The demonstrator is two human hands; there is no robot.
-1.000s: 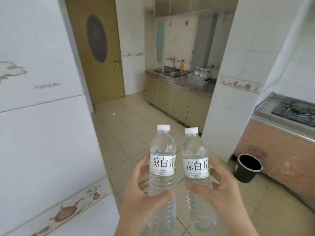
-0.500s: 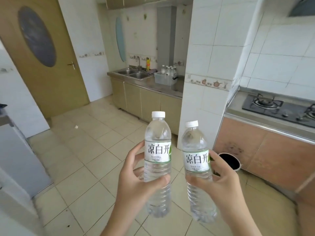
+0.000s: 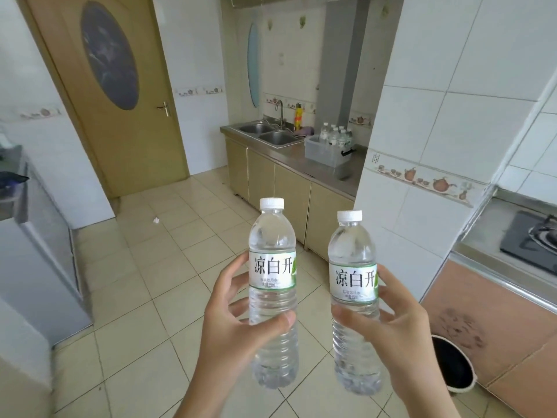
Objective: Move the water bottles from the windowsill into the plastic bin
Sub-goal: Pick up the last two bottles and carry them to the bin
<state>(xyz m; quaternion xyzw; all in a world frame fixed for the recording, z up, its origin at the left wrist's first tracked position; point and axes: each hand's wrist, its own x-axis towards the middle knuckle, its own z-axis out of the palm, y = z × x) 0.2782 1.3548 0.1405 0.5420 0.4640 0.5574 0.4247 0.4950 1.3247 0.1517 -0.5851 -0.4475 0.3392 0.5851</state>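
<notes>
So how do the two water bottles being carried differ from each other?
The bottle in the left hand is held higher in the view than the bottle in the right hand. The left hand wraps its bottle from the left side with the thumb across the front; the right hand grips its bottle from the right. Both bottles are upright, clear, white-capped, and carry the same white label.

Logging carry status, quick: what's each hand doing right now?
Left hand: closed around a capped water bottle.
Right hand: closed around a second capped water bottle.
</notes>
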